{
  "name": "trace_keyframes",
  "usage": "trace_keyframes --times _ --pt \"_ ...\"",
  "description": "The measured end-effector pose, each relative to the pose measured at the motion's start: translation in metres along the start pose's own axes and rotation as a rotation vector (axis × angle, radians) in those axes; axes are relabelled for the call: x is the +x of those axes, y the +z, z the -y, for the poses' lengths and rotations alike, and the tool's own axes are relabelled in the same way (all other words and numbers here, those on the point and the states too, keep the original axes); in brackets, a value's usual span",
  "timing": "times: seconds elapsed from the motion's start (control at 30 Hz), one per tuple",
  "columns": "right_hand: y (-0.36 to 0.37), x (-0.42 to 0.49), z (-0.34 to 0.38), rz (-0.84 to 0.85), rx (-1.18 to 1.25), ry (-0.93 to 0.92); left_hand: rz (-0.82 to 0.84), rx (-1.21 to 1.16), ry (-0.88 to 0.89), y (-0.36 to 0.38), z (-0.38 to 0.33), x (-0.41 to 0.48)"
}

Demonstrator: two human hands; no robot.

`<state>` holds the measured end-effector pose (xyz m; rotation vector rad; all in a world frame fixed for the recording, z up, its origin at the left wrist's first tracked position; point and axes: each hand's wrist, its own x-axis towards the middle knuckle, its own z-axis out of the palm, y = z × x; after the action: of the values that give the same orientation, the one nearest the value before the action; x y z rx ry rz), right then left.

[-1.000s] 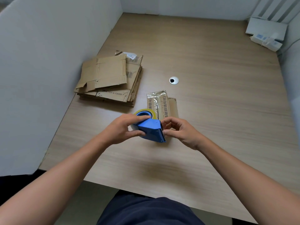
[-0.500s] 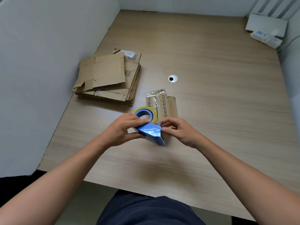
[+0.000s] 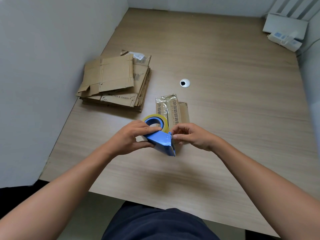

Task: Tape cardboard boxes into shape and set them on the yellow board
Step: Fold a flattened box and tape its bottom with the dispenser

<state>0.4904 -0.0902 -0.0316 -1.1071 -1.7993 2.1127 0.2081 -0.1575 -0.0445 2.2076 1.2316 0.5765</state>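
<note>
My left hand (image 3: 129,138) grips a blue tape dispenser (image 3: 161,142) with a yellowish clear tape roll (image 3: 156,119), held just above the wooden table (image 3: 225,118). My right hand (image 3: 192,136) pinches at the dispenser's front edge, where the tape end sits; the tape end itself is too small to make out. Right behind the dispenser lies a small flattened cardboard box (image 3: 173,110) wrapped in shiny printed tape. A stack of flattened cardboard boxes (image 3: 114,82) lies at the table's left, against the white wall. No yellow board is in view.
A round cable hole (image 3: 185,83) is set in the table's middle. White devices with cables (image 3: 284,30) sit in the far right corner. White partition walls (image 3: 43,66) enclose the table on the left, back and right. The near table edge runs just above my lap.
The dispenser has tilted slightly in my left hand and my right fingers have shifted along its front edge. The view has drifted a little; nothing else moved.
</note>
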Motion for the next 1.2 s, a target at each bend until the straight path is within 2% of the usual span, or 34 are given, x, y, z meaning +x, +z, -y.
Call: trace_keyframes --times 0.1,0.23,0.37,0.47,0.6,0.7,0.77,0.93,1.2 --pt "-0.002 0.001 0.002 0.025 -0.011 0.027 0.027 -0.018 -0.025 -0.002 0.0 -0.002" --pt "0.0 0.004 0.002 -0.054 -0.018 0.017 0.034 -0.08 -0.132 -0.004 -0.002 -0.004" --pt "0.004 0.005 0.002 -0.061 -0.014 0.024 0.023 -0.206 -0.209 -0.005 -0.007 -0.006" --pt "0.006 0.007 0.002 -0.061 -0.092 0.022 0.032 -0.302 -0.272 -0.007 -0.011 -0.007" --pt "0.001 0.004 0.004 -0.096 -0.194 0.004 0.07 -0.282 -0.319 -0.015 -0.009 -0.015" --pt "0.001 0.0 0.006 -0.043 -0.27 0.021 0.104 -0.305 -0.342 -0.02 -0.01 -0.02" --pt "0.007 0.0 0.007 -0.043 -0.2 0.028 0.115 -0.304 -0.347 -0.023 -0.01 -0.018" --pt "0.023 -0.004 0.008 -0.084 0.232 0.075 0.074 -0.304 -0.362 -0.035 -0.013 -0.015" --pt "0.025 -0.01 0.017 -0.249 0.028 0.021 0.03 -0.269 -0.35 -0.037 -0.024 -0.012"
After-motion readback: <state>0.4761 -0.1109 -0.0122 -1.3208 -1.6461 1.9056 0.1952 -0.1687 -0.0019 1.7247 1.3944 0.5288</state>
